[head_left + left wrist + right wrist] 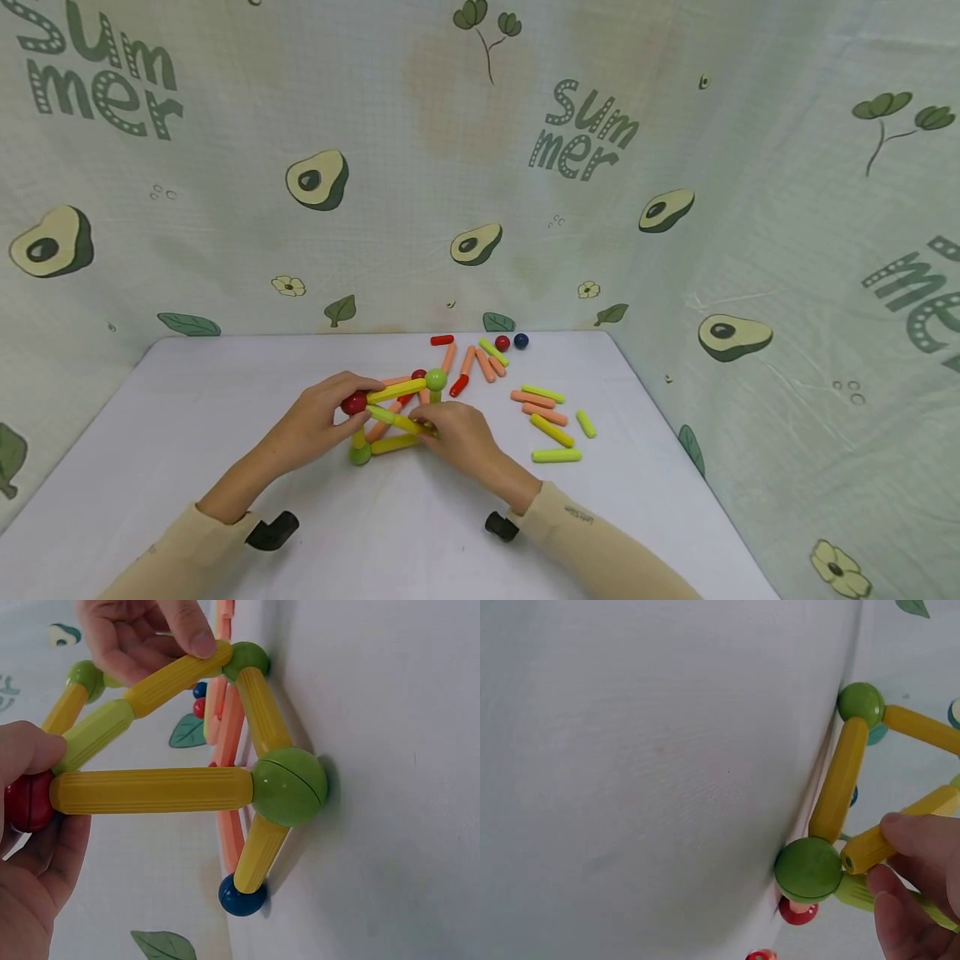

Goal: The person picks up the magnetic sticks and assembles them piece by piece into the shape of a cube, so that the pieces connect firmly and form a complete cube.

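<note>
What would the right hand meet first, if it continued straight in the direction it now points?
Beyond the yellow stick it pinches, the right hand would probably first meet the green ball beside the stick's end, as the right wrist view suggests; depth is unclear.

So I'm looking at pale cloth (375,100) hung behind a white table (652,517) and along both sides, kinda creased on the right. It's printed with avocados (317,180), green leaves (189,324), little flowers (842,569) and "summer" lettering (584,157) with dotty strokes. Light's pretty soft and even, tbh.
</note>
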`<state>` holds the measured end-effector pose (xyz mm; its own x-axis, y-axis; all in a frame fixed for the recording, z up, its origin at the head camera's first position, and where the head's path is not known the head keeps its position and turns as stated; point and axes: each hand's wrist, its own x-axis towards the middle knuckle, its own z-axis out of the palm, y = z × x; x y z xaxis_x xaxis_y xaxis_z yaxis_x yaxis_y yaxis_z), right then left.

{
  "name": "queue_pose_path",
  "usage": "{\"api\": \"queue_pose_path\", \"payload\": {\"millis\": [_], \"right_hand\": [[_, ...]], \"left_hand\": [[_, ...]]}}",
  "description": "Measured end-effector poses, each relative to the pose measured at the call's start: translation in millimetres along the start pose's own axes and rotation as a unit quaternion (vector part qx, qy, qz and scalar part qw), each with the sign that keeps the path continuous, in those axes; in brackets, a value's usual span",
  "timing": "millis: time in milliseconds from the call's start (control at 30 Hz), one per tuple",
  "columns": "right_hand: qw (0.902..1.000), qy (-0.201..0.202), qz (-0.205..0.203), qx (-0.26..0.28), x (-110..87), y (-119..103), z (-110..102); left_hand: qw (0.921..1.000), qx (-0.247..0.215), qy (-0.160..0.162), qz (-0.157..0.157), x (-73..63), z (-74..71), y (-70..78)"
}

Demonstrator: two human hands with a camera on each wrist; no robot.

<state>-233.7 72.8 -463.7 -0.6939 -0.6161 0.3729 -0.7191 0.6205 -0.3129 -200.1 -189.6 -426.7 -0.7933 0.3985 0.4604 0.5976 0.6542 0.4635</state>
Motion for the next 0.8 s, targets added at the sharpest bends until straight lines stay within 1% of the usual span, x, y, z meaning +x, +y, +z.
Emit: {"api": "queue_pose_path", "payload": {"millis": [233, 367, 433, 533, 600, 700, 733, 800], "right_hand": [[0.9996, 0.022, -0.011, -0.014, 4.2, -0.4, 3.0], [0.9994, 0.027, -0.013, -0.018, 6.0, 1.7, 5.5], [0.9994, 0.026, -0.014, -0.015, 6.2, 3.2, 5.8], [0.9996, 0.027, -0.002, 0.005, 3.5, 5.3, 2.5], [0.9988, 0.035, 0.019, 0.028, 0.1, 8.2, -1.8], [0.9928, 0.051, 0.075, 0.078, -5.2, 16.9, -6.8], [0.9893, 0.047, 0.097, 0.098, -6.4, 20.9, -7.6], [0.9814, 0.022, 0.131, 0.138, -7.7, 29.2, -8.5]], "left_hand": [[0.9999, 0.008, 0.008, 0.001, 0.2, 0.7, 1.0], [0.9999, 0.014, 0.009, -0.001, 0.5, 3.2, 1.3], [0.9998, 0.019, 0.010, -0.004, 0.5, 4.5, 1.2], [0.9995, 0.027, 0.013, -0.006, 0.2, 5.9, 0.6], [0.9995, 0.028, 0.012, -0.007, 0.3, 6.2, 0.3], [0.9995, 0.029, 0.008, -0.009, 0.4, 5.7, 0.0], [0.9995, 0.029, 0.006, -0.011, 0.4, 5.2, 0.0], [0.9994, 0.030, 0.004, -0.014, 0.3, 4.5, 0.1]]}}
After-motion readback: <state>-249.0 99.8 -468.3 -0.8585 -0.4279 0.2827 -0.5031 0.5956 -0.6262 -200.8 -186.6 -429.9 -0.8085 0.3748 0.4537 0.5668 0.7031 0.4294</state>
